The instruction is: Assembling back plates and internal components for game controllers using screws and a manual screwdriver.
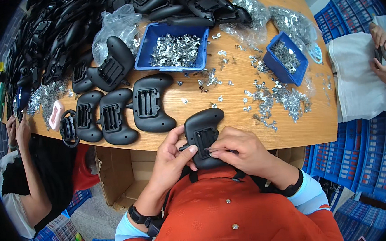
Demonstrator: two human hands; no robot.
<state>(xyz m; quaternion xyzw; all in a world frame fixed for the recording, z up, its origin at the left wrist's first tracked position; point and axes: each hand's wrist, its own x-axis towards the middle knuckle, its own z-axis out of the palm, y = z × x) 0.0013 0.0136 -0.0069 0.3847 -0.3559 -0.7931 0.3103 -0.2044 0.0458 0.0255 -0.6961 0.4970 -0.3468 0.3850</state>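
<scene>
The left hand [171, 160] comes up from the lower edge on a bent forearm with a black wrist strap, and its fingers wrap the left side of a black controller shell [203, 138], the thumb pressed on the shell's left edge. The fingers are closed on the shell in a firm grip. The shell sits at the near edge of the wooden bench [245, 93], its back side up, tilted a little to the right, with a ribbed rectangular battery recess open in its middle. The right hand [240, 150] reaches in from the right, wrist bent inward, and its fingers are pinched together over a small metal clip [214, 150] held against the lower edge of the recess.

Left of the held shell, three more black shells [111, 118] lie in a row on the bench, backs up. Farther off stands a blue tray [144, 49] filled with shiny metal clips, and to the right a smaller blue bin [274, 64] with the same parts. Loose clips [282, 97] lie scattered on the bench between the bin and the near edge.
</scene>
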